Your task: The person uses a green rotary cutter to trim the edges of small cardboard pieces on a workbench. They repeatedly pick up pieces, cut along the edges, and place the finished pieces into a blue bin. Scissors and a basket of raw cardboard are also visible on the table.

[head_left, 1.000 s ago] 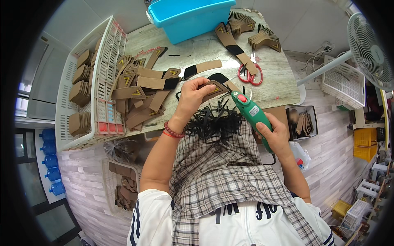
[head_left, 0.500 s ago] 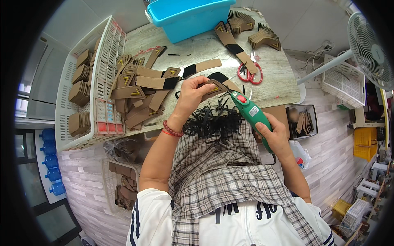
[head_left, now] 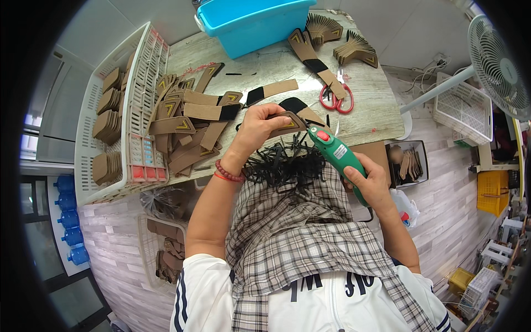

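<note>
table [head_left: 371, 97] ahead, left hand [head_left: 256, 128] pinches brown tab [head_left: 289, 128] beside green tool [head_left: 335, 151] gripped in right hand [head_left: 370, 181].

Pale walls [head_left: 398, 33] rose at the far side behind a wood-grained table [head_left: 369, 110] (its top caught a whitish sheen of light), while greyish plank-patterned flooring [head_left: 113, 238] spread left and right, with dark-framed panes [head_left: 41, 235] at the left and a white fan [head_left: 500, 74] at the far right.

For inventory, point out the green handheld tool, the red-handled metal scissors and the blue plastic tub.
Green handheld tool [head_left: 344, 159]: head view, casing.
Red-handled metal scissors [head_left: 352, 99]: head view, handle loop.
Blue plastic tub [head_left: 266, 35]: head view, front wall.
</note>
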A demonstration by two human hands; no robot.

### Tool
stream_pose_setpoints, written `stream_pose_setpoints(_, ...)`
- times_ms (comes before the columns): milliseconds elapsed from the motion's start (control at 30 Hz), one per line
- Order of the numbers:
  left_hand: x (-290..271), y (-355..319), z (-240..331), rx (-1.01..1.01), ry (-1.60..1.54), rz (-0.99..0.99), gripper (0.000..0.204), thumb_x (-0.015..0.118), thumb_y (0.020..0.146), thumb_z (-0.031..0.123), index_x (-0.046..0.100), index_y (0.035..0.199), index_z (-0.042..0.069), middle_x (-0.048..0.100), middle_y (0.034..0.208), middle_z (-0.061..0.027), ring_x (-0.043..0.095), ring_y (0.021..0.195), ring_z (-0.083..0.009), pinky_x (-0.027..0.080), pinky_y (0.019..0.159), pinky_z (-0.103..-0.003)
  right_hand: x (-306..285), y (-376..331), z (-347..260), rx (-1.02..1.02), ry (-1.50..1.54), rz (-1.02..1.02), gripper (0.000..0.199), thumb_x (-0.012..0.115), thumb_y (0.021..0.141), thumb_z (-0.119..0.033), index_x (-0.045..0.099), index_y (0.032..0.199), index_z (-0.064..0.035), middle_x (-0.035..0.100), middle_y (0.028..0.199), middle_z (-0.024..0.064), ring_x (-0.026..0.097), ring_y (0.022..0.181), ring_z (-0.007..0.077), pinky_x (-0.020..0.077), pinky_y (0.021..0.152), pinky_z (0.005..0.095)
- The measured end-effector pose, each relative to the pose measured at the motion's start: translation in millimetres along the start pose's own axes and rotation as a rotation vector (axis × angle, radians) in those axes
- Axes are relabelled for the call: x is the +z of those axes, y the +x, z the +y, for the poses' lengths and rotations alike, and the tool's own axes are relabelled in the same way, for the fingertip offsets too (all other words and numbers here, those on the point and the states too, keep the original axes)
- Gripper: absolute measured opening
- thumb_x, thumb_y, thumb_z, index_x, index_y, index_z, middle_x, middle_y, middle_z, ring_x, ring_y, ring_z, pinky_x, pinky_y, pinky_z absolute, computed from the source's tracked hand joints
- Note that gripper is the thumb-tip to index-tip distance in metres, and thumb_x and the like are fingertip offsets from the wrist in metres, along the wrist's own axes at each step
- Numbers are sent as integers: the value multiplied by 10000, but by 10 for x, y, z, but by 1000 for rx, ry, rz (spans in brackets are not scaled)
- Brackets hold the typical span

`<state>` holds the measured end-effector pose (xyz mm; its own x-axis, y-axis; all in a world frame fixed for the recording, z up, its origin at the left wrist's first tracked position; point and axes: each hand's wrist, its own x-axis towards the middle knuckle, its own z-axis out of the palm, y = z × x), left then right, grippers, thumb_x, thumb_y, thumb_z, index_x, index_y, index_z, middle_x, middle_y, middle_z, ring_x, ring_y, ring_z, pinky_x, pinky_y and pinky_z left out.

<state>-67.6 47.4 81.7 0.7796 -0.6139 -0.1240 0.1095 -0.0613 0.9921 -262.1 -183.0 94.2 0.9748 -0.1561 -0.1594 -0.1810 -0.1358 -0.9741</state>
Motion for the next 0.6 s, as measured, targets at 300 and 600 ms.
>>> stream_pose_setpoints(300, 77, -37, 168, -68, 60, -103, 96, 672, 858, 99, 675, 877, 5, 636, 790, 26, 548, 705, -27, 446, 647, -184, 3, 30, -11, -7, 34, -31, 386, 679, 882, -255, 608, 1157, 7, 603, 754, 11, 545, 614, 59, 458, 568, 223)
stream_pose_setpoints(600, 96, 145, 124, -55, 220, -72, 113, 678, 819, 117, 672, 849, 8, 641, 757, 2, 557, 683, -55, 449, 612, -218, 41, 97, -93, 5, 41, 37, 355, 673, 889, -227, 612, 1149, 8, 588, 741, 3, 530, 607, 53, 447, 555, 216)
